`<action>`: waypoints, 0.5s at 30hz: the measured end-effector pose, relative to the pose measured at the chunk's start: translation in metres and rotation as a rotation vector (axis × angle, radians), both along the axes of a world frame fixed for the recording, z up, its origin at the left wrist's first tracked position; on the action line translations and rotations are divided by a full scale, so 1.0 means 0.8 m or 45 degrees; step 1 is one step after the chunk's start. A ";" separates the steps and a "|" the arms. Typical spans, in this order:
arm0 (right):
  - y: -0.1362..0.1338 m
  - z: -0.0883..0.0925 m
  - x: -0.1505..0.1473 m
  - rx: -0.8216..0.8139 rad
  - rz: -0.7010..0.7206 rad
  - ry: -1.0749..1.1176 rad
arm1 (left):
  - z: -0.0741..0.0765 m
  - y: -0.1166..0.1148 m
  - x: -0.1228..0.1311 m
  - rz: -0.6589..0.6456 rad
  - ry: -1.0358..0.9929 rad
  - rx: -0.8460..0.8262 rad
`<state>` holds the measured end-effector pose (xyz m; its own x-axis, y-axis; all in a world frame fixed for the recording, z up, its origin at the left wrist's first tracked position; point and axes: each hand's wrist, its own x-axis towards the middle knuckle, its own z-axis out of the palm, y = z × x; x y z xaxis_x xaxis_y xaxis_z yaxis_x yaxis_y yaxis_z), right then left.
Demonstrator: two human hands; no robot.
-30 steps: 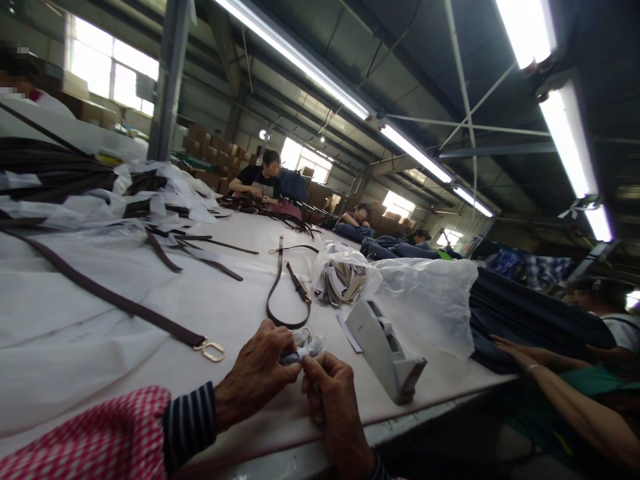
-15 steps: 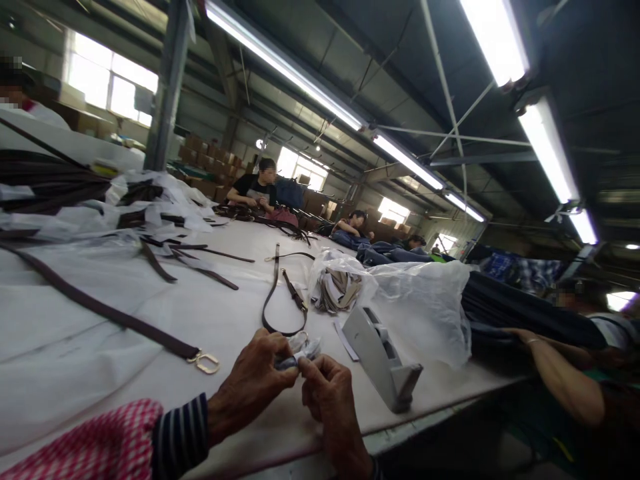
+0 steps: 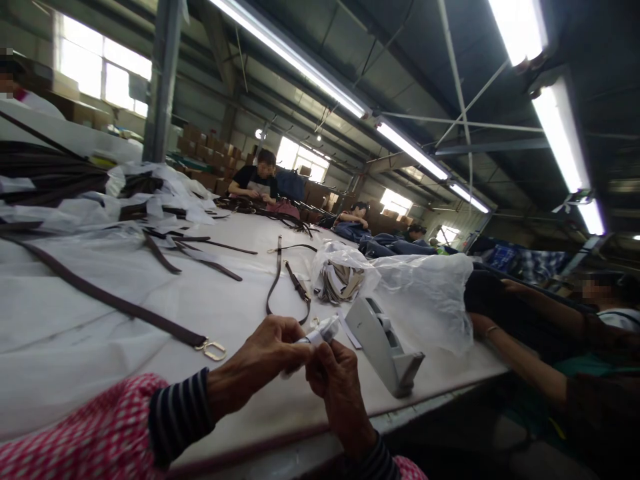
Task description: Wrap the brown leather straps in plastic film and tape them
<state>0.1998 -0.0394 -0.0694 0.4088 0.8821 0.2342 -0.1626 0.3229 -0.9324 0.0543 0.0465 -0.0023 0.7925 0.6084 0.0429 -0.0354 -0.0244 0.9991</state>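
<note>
My left hand [image 3: 273, 347] and my right hand [image 3: 336, 377] meet above the front part of the table, fingertips closed on a small white-wrapped piece [image 3: 320, 331]. The wrapping looks thin and partly see-through; its contents are hidden. A small gold ring [image 3: 315, 321] shows just behind it. Beyond my hands, a thin dark strap [image 3: 273, 291] with a buckle lies in a loop; whether it joins the wrapped piece I cannot tell. Right of my right hand stands a grey tape dispenser [image 3: 373, 340], beside a white paper strip [image 3: 350, 331].
A long brown strap [image 3: 115, 308] with a gold clasp [image 3: 215, 351] lies on the left. A clear plastic bag [image 3: 425, 293] holds folded strips [image 3: 340, 281]. A co-worker's arm [image 3: 525, 363] reaches in from the right over dark cloth. Other people sit farther back.
My hands have shifted slightly right and up with the wrapped piece, which shows more white now. The co-worker's arm at the right has moved left towards the plastic bag. The view has tilted slightly.
</note>
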 end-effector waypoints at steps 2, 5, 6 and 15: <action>-0.001 -0.001 0.001 -0.001 0.001 0.002 | -0.008 0.001 0.002 -0.032 -0.031 -0.096; -0.006 0.000 0.002 -0.052 0.033 -0.039 | -0.015 0.001 0.003 -0.073 -0.020 -0.148; -0.010 0.001 0.003 -0.077 0.049 -0.059 | -0.015 0.001 0.003 -0.081 -0.007 -0.164; -0.052 0.029 0.020 -0.147 -0.439 -0.629 | -0.006 0.009 0.005 -0.026 0.136 -0.145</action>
